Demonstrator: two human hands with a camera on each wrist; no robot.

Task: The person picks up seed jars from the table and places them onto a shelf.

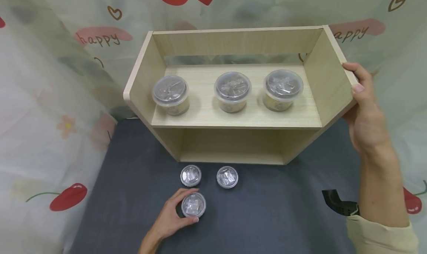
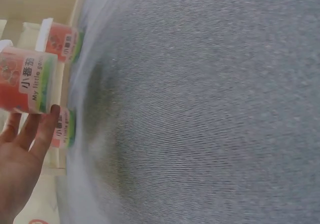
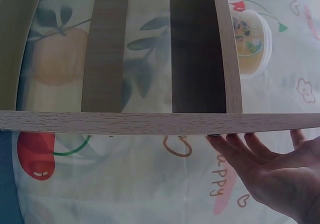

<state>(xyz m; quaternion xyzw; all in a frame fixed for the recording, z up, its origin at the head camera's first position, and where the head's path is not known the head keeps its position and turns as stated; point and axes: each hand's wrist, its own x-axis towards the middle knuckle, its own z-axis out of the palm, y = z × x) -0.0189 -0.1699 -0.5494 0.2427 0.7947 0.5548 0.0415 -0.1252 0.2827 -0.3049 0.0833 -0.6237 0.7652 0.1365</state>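
My left hand (image 1: 171, 215) curls thumb and fingers round a small clear-lidded plastic tub (image 1: 194, 205). In the left wrist view this tub (image 2: 27, 79) shows a red and green tomato label. Two similar tubs, one on the left (image 1: 191, 175) and one on the right (image 1: 227, 177), stand just beyond it, before the wooden shelf (image 1: 233, 122). My right hand (image 1: 367, 109) touches the shelf's right side panel near its top front corner. In the right wrist view its fingers (image 3: 257, 151) lie against the panel's outer face; none shows on the inner face.
Three larger lidded tubs, left (image 1: 171, 94), middle (image 1: 232, 92) and right (image 1: 282, 90), sit on the shelf's upper board. A dark grey cloth (image 1: 267, 209) covers the table. Printed curtains (image 1: 50, 117) hang behind and at both sides. A black band (image 1: 340, 204) shows by the right wrist.
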